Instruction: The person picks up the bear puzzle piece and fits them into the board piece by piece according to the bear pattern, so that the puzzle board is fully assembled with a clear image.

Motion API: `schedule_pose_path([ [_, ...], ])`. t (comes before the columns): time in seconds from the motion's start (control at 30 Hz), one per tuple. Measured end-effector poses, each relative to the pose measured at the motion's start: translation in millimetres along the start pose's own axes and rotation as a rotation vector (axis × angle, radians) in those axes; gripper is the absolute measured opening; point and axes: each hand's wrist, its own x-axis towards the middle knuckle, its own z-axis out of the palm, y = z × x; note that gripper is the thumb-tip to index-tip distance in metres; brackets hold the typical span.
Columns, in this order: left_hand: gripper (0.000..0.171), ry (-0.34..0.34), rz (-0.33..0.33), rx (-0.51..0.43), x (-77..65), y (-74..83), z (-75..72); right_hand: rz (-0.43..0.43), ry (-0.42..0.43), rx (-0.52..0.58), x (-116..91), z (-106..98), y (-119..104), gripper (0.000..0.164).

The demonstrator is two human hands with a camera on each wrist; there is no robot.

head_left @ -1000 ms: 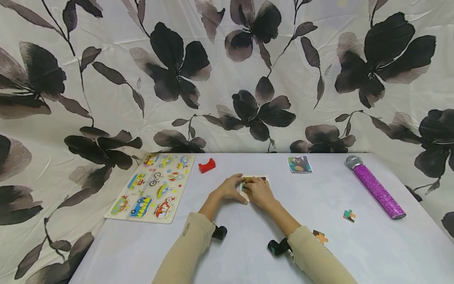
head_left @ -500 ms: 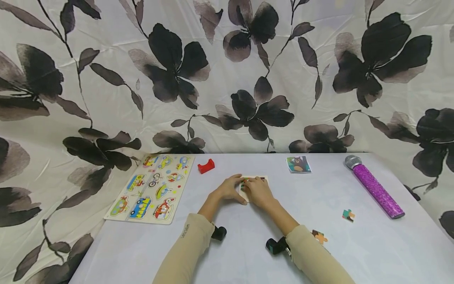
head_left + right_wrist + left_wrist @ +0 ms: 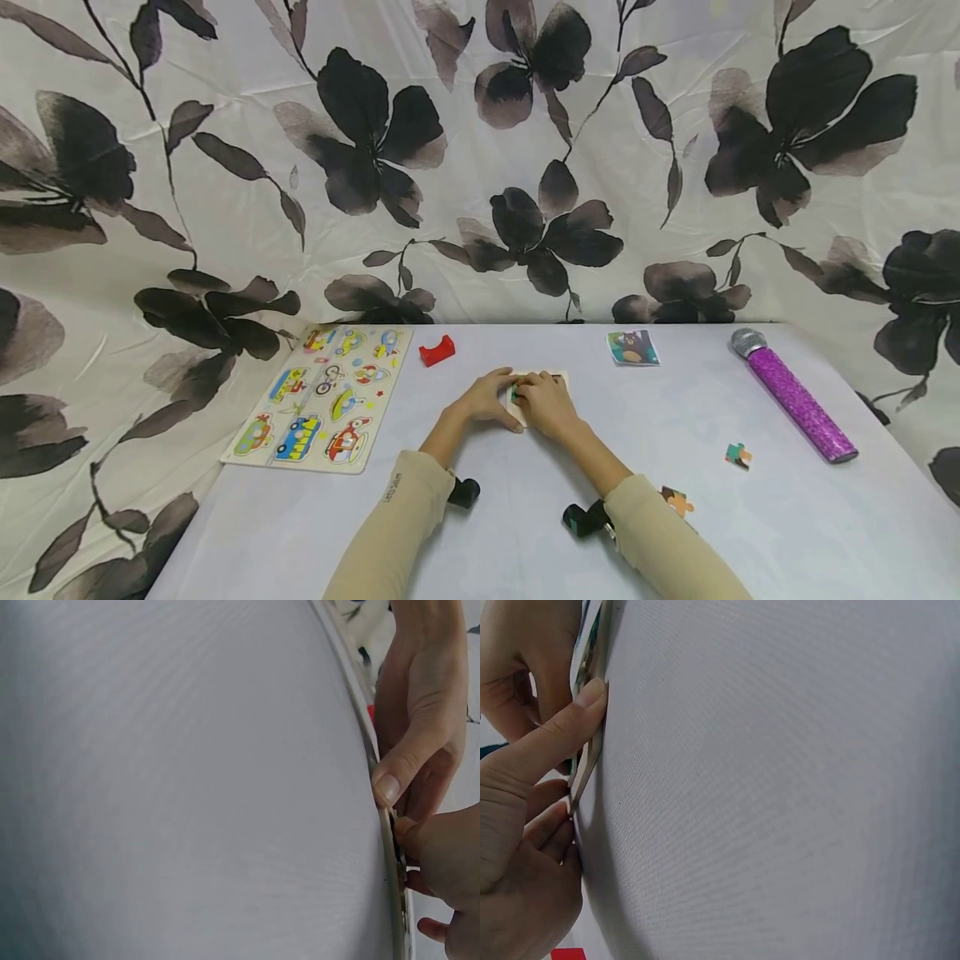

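Note:
A small wooden jigsaw board (image 3: pixel 514 412) lies flat on the white table, mostly covered by both hands in the head view. My left hand (image 3: pixel 483 400) holds its left side, thumb on the near edge and fingers at the far side; the left wrist view shows that thumb against the board's rim (image 3: pixel 589 761). Over the board, my right hand (image 3: pixel 549 407) has its fingers bent down and pinches a jigsaw piece at the surface. Green shows beside the fingertips; the piece itself is largely hidden. Two loose jigsaw pieces lie to the right, one greenish (image 3: pixel 738 456), one orange-brown (image 3: pixel 677 502) partly behind the right sleeve.
A large vehicle puzzle board (image 3: pixel 315 400) lies at the left. Behind the left hand sits a red plastic piece (image 3: pixel 437 351). A bear picture card (image 3: pixel 633 347) is at the back right, and a glittery purple microphone (image 3: pixel 802 404) lies at the far right. Floral cloth (image 3: pixel 450 275) hangs behind.
The right fingers shift slightly over the board, and the green patch beside them changes a little. The left hand and the loose pieces stay where they were.

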Motion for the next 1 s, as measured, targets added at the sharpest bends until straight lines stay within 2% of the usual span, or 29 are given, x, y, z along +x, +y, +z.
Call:
schedule_pose_path([
  [0.17,0.094,0.001,-0.001,0.005,0.2,-0.4,-0.2,-0.012,0.002,0.007,-0.6,0.4,0.1,0.021],
  [0.4,0.093,-0.002,0.007,-0.001,-0.7,0.9,-0.6,-0.023,-0.044,0.016,-0.4,-0.6,3.8,0.02],
  [0.6,0.093,-0.002,-0.003,0.014,0.5,0.2,-1.1,-0.018,-0.013,0.085,-1.6,-0.1,6.1,0.02],
  [1.0,0.093,-0.011,-0.011,0.003,2.4,0.4,0.0,0.017,-0.025,0.074,-1.3,-2.6,6.1,0.016],
])
